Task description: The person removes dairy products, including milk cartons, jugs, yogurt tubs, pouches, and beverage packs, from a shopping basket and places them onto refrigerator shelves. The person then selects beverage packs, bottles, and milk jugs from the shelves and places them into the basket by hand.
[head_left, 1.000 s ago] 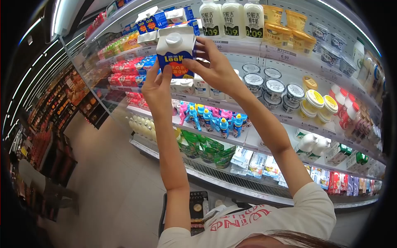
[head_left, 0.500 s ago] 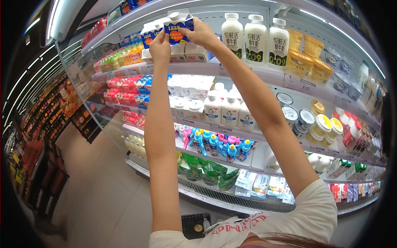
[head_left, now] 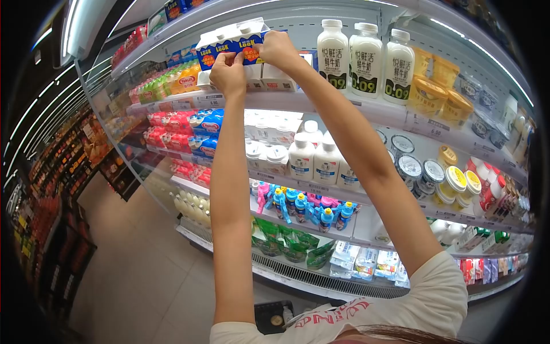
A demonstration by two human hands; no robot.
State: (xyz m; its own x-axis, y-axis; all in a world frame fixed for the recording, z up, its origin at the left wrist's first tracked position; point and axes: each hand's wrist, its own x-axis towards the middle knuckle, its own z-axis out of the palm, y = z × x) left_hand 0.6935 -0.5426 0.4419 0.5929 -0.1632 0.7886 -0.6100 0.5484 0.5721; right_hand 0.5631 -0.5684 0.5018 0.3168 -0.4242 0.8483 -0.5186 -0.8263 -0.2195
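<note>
High on the upper shelf, blue-and-white LOOK dairy cartons stand side by side, with round caps on their white tops. Both of my hands are on the rightmost LOOK carton. My left hand has its fingers closed at the carton's lower left front. At the right edge, my right hand grips it with bent fingers; the fingertips are partly hidden. Below and behind my hands sit white boxed packs. To the right are several tall white milk bottles.
Yellow tubs stand farther right on that shelf. Lower shelves hold white bottles, red and blue multipacks, blue-capped toy-like bottles and green pouches. A black basket is low by my body. An aisle floor runs left.
The held carton has moved back and slightly down, into line with the LOOK cartons beside it. My hands moved with it, and the view has shifted a little.
</note>
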